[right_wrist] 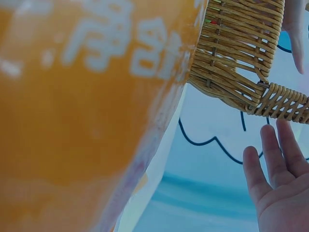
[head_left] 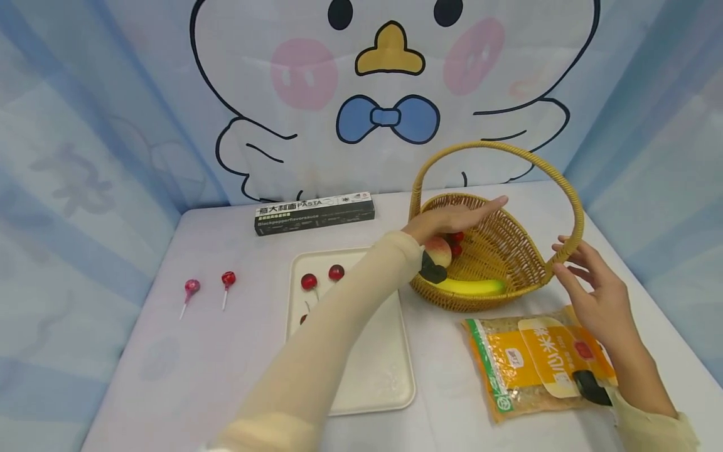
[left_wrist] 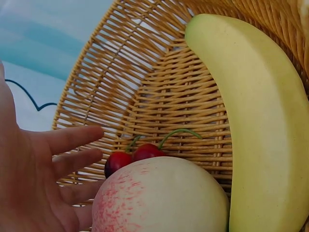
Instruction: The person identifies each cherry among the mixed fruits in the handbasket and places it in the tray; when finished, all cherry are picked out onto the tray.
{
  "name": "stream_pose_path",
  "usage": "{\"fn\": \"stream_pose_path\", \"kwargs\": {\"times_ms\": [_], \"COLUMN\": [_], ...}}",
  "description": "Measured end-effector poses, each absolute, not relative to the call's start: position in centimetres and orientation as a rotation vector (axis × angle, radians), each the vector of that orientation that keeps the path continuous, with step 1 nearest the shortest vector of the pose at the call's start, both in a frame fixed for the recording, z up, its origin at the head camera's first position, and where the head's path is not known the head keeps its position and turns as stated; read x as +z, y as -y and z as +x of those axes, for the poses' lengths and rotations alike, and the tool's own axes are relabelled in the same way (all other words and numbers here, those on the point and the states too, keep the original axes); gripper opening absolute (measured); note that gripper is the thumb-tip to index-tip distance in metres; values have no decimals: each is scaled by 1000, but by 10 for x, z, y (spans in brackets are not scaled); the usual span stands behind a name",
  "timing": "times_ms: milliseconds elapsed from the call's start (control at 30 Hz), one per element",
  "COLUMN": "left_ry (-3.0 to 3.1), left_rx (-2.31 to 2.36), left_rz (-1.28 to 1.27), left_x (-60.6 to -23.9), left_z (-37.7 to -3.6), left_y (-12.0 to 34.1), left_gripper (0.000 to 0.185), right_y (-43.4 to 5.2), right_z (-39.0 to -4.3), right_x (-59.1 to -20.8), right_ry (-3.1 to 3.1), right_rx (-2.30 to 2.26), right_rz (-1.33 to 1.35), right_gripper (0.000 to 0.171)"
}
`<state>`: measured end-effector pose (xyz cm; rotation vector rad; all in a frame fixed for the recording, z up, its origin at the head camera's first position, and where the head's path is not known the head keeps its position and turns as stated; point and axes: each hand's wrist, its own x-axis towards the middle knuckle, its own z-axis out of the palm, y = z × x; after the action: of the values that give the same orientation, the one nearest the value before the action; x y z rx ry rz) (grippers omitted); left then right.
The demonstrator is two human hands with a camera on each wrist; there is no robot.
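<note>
A wicker basket with a tall arched handle stands at the right. In it lie a banana, a peach and two red cherries. My left hand is over the basket's far left side with its fingers straight, holding nothing. In the left wrist view its fingertips are close to the peach and cherries. My right hand is at the right foot of the handle, fingers extended and thumb apart; whether it touches the wicker I cannot tell. Below it lies an orange food bag.
A cream tray with several cherries sits in the middle, partly hidden by my left sleeve. Two red lollipops lie on the left. A dark pasta box is at the back, before a printed curtain.
</note>
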<state>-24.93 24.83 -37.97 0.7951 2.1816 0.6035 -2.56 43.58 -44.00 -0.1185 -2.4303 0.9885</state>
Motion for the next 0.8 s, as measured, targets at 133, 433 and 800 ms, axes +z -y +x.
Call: {"fn": "stream_pose_path", "kwargs": {"times_ms": [133, 433, 800], "left_ry": [-2162, -2220, -2280], "left_rx": [570, 464, 438], "left_rz": [796, 789, 890], "left_x": [-382, -381, -383], "left_z": [-250, -246, -253], "left_y": [-253, -255, -255], "left_gripper": [93, 99, 93], "right_y": [-435, -436, -436], "right_z": [-26, -24, -25], "right_x": [-439, -438, -440], "right_ry": [2443, 2484, 2456], "right_rx": [986, 983, 983], "right_rz": [-142, -212, -170], "right_gripper": [57, 58, 57]}}
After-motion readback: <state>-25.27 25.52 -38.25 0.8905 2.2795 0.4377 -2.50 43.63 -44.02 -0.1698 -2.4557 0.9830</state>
